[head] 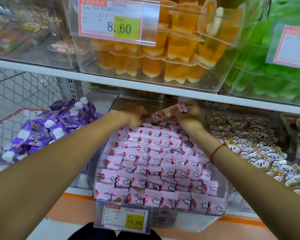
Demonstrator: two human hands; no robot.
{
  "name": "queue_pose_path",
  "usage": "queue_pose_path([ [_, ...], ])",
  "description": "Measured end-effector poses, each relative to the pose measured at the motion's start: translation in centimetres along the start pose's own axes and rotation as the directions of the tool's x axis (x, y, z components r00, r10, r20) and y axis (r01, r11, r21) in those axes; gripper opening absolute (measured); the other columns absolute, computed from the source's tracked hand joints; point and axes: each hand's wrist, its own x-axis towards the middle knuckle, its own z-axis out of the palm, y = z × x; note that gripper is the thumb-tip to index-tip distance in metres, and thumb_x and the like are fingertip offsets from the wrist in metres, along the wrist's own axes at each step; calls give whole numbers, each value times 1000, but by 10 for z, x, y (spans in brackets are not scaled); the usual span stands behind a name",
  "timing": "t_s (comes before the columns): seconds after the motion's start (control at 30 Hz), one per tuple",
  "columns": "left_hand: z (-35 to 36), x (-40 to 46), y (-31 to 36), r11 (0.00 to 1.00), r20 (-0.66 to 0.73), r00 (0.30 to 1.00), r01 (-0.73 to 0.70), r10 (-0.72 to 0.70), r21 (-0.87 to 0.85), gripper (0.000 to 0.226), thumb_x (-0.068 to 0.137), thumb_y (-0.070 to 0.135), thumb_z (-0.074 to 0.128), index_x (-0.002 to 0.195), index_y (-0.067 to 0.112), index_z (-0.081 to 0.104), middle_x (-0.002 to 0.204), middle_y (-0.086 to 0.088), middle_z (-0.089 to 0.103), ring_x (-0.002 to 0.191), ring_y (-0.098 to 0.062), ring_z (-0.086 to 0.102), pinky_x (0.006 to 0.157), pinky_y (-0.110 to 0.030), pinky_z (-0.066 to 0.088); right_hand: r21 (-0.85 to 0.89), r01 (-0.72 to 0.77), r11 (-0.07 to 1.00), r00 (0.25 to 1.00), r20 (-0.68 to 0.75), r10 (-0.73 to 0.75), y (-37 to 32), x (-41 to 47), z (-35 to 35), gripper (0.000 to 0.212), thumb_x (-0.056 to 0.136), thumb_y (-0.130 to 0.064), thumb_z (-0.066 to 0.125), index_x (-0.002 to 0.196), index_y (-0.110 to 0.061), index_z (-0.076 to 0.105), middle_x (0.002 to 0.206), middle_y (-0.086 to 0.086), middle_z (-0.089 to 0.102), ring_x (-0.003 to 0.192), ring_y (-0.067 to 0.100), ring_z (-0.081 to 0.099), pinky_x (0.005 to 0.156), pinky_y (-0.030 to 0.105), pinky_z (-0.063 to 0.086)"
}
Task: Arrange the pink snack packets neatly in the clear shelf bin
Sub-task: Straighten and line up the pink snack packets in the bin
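Several rows of pink snack packets (pixel 152 163) with white clouds and red marks fill the clear shelf bin (pixel 222 203) on the lower shelf. Both of my arms reach into its far end. My right hand (pixel 189 115), blurred by motion, grips one pink packet (pixel 170 110) lifted above the back rows. My left hand (pixel 135 116), also blurred, hovers over the back rows just left of that packet; whether it holds anything is unclear. A price tag reading 16.80 (pixel 125 217) hangs on the bin's front.
Purple drink pouches (pixel 52 127) lie to the left. A bin of white cartoon-face packets (pixel 253 146) stands to the right. The upper shelf (pixel 42 68) overhangs close above my hands and carries orange jelly cups (pixel 156 58) and green packs (pixel 267 80).
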Motion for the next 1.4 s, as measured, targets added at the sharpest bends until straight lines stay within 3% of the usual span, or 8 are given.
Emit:
queue_pose_path([
  [0.13, -5, 2, -13, 991, -109, 994, -7, 22, 134, 28, 94, 32, 54, 119, 27, 63, 115, -2, 66, 81, -17, 60, 62, -19, 41, -227, 268, 936, 955, 191, -227, 3, 7, 12, 31, 83, -19, 71, 105, -15, 50, 106, 2, 61, 94, 21, 61, 69, 30, 51],
  [0.33, -1, 5, -13, 975, -228, 973, 12, 40, 223, 19, 92, 29, 56, 102, 17, 67, 106, -8, 66, 96, -29, 61, 81, -32, 46, -674, 594, 439, 804, 495, -329, 12, 4, 33, 26, 90, -32, 60, 114, -20, 60, 123, 7, 50, 108, 29, 53, 81, 34, 47],
  [0.57, -10, -5, -13, 991, -411, 911, 76, -22, 114, 20, 96, 26, 50, 104, 22, 68, 109, -7, 66, 98, -31, 61, 80, -37, 49, -437, 282, 854, 818, 575, 24, 22, 7, 23, 42, 99, -39, 38, 98, -8, 65, 68, 7, 55, 65, 22, 52, 71, 38, 45],
  [0.8, 2, -32, -7, 952, -658, 724, -7, -207, -306, 24, 100, 26, 41, 106, 11, 59, 93, -9, 62, 82, -26, 58, 68, -31, 42, -387, 373, 843, 826, 552, -112, -1, -14, 15, 53, 96, -24, 49, 145, -21, 29, 94, -1, 50, 68, 7, 46, 57, 25, 46],
  [0.9, 4, -46, -2, 830, -647, 658, -58, -386, -555, 20, 98, 22, 45, 109, 9, 56, 89, -5, 61, 76, -22, 55, 64, -27, 38, -51, 230, 972, 843, 510, -173, -11, -36, 4, 82, 84, -28, 69, 147, -33, 16, 142, -1, 37, 94, 1, 55, 64, 7, 46],
  [1.13, -4, -62, 18, 305, -199, 877, -63, -437, -950, 22, 98, 8, 40, 101, 13, 61, 88, -2, 66, 61, -3, 66, 53, -19, 55, -109, 384, 917, 877, 355, -325, -28, -59, -24, 48, 82, -31, 72, 126, -19, 55, 117, -2, 63, 105, 13, 60, 87, 26, 50],
  [1.27, -11, -72, 19, 727, -325, 915, -53, -240, -684, 23, 99, 37, 40, 107, 21, 53, 93, 5, 61, 82, -8, 59, 72, -24, 48, -58, 132, 990, 912, 399, -98, -27, -62, -40, 24, 68, -50, 77, 76, -28, 75, 61, -3, 68, 53, 9, 55, 53, 17, 43],
  [1.4, -4, -82, 16, 796, -336, 935, -285, 109, -533, 41, 92, 34, 56, 129, 16, 53, 118, 5, 63, 108, -8, 59, 94, -24, 47, 145, -104, 984, 896, 444, 29, -26, -60, -47, 36, 67, -37, 81, 87, -7, 74, 81, 12, 75, 65, 12, 65, 56, 16, 51],
])
